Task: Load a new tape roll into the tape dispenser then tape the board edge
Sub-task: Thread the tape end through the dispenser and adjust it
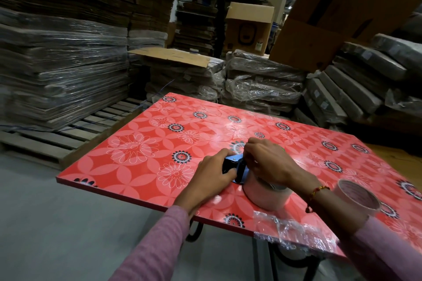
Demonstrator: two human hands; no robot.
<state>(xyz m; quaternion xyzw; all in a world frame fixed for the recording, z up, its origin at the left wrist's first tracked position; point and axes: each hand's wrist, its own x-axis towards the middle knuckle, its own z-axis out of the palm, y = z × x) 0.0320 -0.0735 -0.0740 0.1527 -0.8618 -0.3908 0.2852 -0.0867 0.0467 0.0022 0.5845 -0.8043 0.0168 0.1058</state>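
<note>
A red board [141, 162] with a flower pattern lies flat in front of me. On it sits a blue and black tape dispenser [237, 167] with a clear tape roll [266, 194] lying flat against it. My left hand [211, 176] grips the dispenser's black handle end. My right hand [267, 162] reaches over the roll, its fingers pinched at the dispenser's blue front plate. A second, nearly bare cardboard tape core [356, 197] stands on the board by my right wrist.
Crumpled clear tape [287, 228] clings to the board's near edge. Wrapped cardboard stacks [61, 70] on wooden pallets [75, 130] stand at the left, wrapped bundles [262, 84] and brown boxes [249, 27] behind the board. Grey concrete floor [68, 223] lies below left.
</note>
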